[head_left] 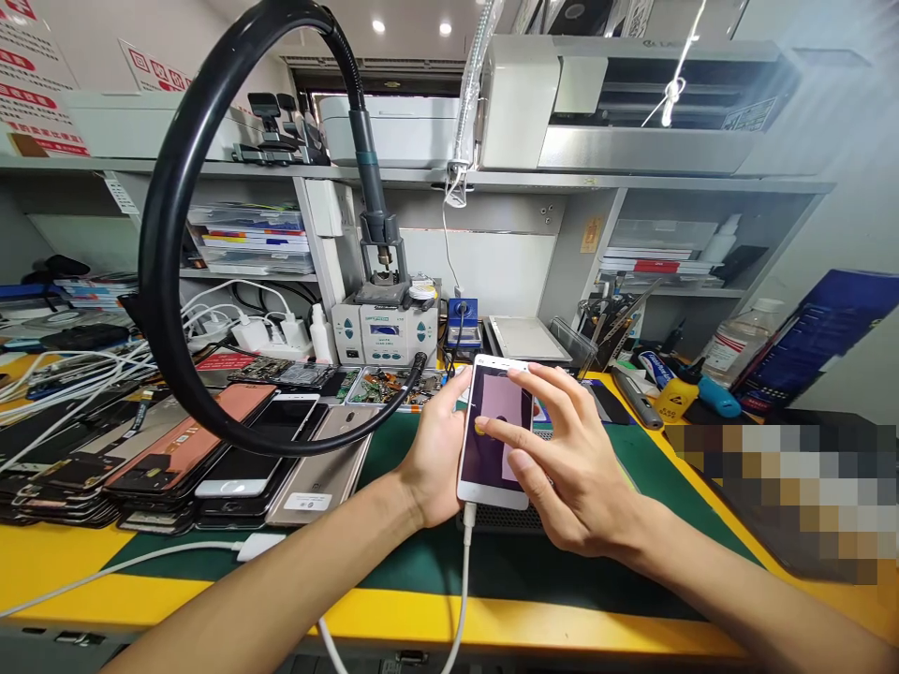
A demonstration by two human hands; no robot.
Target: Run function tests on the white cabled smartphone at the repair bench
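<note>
A white smartphone (pixel 486 459) with a lit screen is held upright over the green mat (pixel 400 552). My left hand (pixel 439 449) grips it from the left side, with the fingers hidden behind it. Over the screen, my right hand (pixel 572 449) has its fingers spread, the index fingertip at a small yellow spot on the display. The middle finger reaches the phone's upper right. A white charging cable (pixel 467 552) is plugged into the bottom of the phone and hangs past the table's front edge.
Stacks of phones and screens (pixel 245 459) lie on the left. A thick black hose (pixel 158 281) loops from the hot air station (pixel 383 332) at the back. A tray of small parts (pixel 386 386) stands before it. On the right are a yellow bottle (pixel 678 395) and a clear bottle (pixel 737 346).
</note>
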